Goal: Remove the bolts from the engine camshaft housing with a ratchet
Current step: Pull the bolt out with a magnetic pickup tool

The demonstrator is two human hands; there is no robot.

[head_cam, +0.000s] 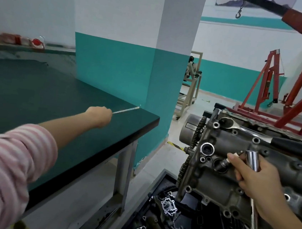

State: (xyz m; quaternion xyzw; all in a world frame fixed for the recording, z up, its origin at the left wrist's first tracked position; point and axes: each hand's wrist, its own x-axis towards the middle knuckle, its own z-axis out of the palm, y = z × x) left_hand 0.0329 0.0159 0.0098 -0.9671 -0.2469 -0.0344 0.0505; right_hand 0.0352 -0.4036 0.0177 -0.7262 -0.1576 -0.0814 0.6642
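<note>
Camshaft housing point(220, 177): grey metal, lower right, bolt holes along its top.
Ratchet point(256, 133): lies across the housing's far end — chrome head, black handle.
Right hand point(255, 179): fingers curled round a chrome socket point(252, 160) and a spark plug point(230, 160), over the housing.
Left hand point(98, 116): reaches out over the dark green desk point(37, 93) — clamped on a thin metal rod point(126, 110).

I am reaching my left arm point(58, 123) far out and forward, sleeve bunched near the elbow, forearm bare. My left hand point(98, 116) is curling closed, knuckles facing me, and gripping something thin (only its tip is showing). My right arm is coming in from the lower right, and my right hand point(255, 178) is bending at the wrist, fingers wrapping what it is holding, thumb extended.
</note>
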